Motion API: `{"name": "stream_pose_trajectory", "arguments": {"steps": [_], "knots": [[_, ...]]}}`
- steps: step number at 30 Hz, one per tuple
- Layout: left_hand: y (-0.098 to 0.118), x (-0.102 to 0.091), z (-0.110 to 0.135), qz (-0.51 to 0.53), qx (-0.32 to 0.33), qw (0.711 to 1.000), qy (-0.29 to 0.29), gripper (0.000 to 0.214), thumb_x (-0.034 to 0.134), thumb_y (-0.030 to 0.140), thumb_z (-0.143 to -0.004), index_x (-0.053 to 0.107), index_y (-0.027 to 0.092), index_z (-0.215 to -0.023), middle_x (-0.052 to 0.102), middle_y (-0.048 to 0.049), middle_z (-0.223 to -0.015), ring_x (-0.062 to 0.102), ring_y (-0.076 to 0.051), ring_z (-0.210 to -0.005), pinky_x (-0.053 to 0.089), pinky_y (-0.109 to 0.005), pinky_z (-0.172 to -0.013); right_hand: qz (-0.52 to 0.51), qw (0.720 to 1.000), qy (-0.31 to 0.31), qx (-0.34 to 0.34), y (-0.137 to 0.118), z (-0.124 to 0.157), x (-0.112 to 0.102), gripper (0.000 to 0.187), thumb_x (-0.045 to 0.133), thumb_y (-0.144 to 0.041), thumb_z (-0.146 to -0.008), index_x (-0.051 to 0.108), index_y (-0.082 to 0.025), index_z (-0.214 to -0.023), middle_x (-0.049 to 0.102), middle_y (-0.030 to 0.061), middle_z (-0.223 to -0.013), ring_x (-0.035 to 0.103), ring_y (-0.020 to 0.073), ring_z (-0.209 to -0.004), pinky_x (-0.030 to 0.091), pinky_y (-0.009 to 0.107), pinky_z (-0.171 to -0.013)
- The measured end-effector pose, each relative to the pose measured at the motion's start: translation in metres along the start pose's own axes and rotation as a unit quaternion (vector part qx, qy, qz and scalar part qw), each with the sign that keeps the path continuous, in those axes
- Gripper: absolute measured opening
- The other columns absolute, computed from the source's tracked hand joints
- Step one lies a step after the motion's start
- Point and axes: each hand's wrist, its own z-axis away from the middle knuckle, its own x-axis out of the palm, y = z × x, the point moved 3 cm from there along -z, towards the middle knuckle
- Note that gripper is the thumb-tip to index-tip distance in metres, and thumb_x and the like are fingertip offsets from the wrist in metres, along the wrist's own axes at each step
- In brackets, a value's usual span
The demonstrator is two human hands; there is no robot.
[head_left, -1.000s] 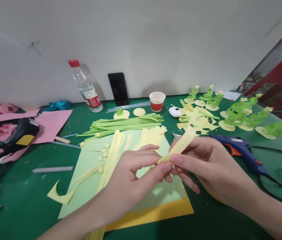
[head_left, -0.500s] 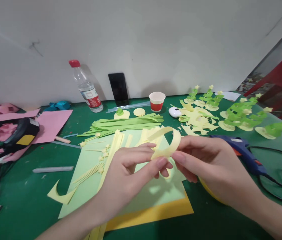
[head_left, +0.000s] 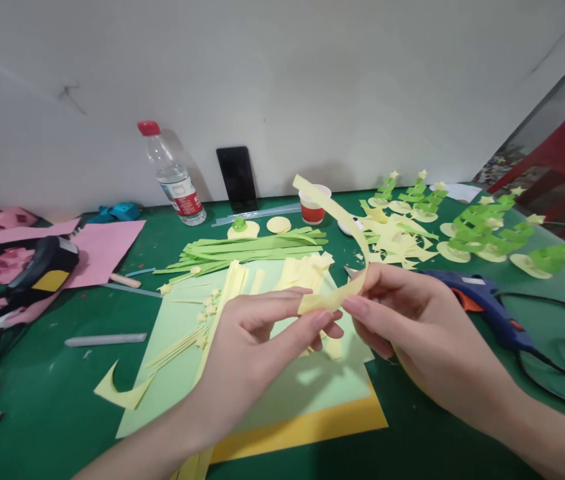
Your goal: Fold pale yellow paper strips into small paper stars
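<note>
Both of my hands pinch one pale yellow paper strip (head_left: 341, 221) above the sheets in the middle of the green table (head_left: 62, 373). My left hand (head_left: 257, 347) grips the strip's near end between thumb and fingers. My right hand (head_left: 412, 327) pinches it just to the right, and the free end curls up and back toward the red paper cup (head_left: 312, 211). Under my hands lie a light green sheet (head_left: 187, 387) on a yellow sheet (head_left: 312, 430), with loose yellow strips (head_left: 227, 307) and green strips (head_left: 247, 250) behind.
A blue glue gun (head_left: 487, 308) with a black cord lies right of my right hand. Finished green paper trees (head_left: 482, 230) stand at the back right. A water bottle (head_left: 172, 173), a dark phone (head_left: 237, 178), pink paper (head_left: 102, 247) and a black tool (head_left: 27, 273) sit at the back and left.
The yellow strip went from a short flat piece to a loop, and now its free end stands up and curls toward the cup. My hands stayed almost in place.
</note>
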Motion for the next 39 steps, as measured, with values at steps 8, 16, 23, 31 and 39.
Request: {"name": "stream_pose_trajectory", "arguments": {"steps": [8, 16, 23, 31, 39], "knots": [[0.007, -0.002, -0.002, -0.059, 0.037, 0.997, 0.034, 0.029, 0.062, 0.021, -0.081, 0.067, 0.020, -0.053, 0.062, 0.0048, -0.048, 0.057, -0.012, -0.050, 0.053, -0.028, -0.075, 0.215, 0.959, 0.091, -0.163, -0.009, 0.008, -0.006, 0.023, 0.067, -0.023, -0.075, 0.057, -0.022, -0.055, 0.052, -0.0027, -0.047, 0.044, 0.0093, -0.043, 0.038, 0.021, -0.039], [0.010, 0.001, 0.002, -0.106, 0.133, 0.985, -0.014, 0.029, 0.056, 0.012, -0.084, 0.063, 0.015, -0.056, 0.071, 0.0008, -0.058, 0.061, -0.011, -0.052, 0.048, -0.030, -0.089, 0.334, 0.873, 0.029, -0.354, -0.015, 0.015, 0.001, 0.012, 0.060, -0.009, -0.081, 0.063, -0.019, -0.088, 0.061, 0.0001, -0.069, 0.053, 0.0094, -0.057, 0.044, 0.020, -0.046], [0.015, 0.000, 0.004, -0.135, 0.174, 0.975, -0.005, 0.033, 0.055, 0.009, -0.083, 0.057, 0.016, -0.052, 0.063, 0.0045, -0.049, 0.055, -0.008, -0.045, 0.047, -0.028, -0.087, 0.390, 0.843, 0.057, -0.366, -0.018, 0.020, -0.001, 0.015, 0.060, -0.006, -0.080, 0.060, -0.020, -0.076, 0.061, -0.0025, -0.067, 0.056, 0.0068, -0.058, 0.047, 0.015, -0.051], [0.017, 0.004, 0.005, -0.130, 0.212, 0.968, 0.012, 0.023, 0.057, 0.005, -0.081, 0.070, 0.018, -0.066, 0.074, 0.0006, -0.065, 0.063, -0.012, -0.053, 0.052, -0.028, -0.079, 0.325, 0.902, 0.011, -0.285, -0.016, 0.019, -0.005, 0.014, 0.063, -0.010, -0.079, 0.066, -0.023, -0.078, 0.065, -0.0040, -0.069, 0.057, 0.0068, -0.056, 0.048, 0.013, -0.048], [0.009, 0.002, 0.004, -0.124, 0.096, 0.988, 0.016, 0.032, 0.063, 0.019, -0.082, 0.066, 0.019, -0.050, 0.062, 0.0046, -0.047, 0.054, -0.009, -0.044, 0.041, -0.018, -0.044, 0.137, 0.986, -0.012, -0.091, -0.004, 0.009, -0.002, 0.012, 0.065, -0.016, -0.076, 0.065, -0.023, -0.066, 0.066, -0.0045, -0.066, 0.058, 0.0068, -0.057, 0.049, 0.011, -0.051]]}}
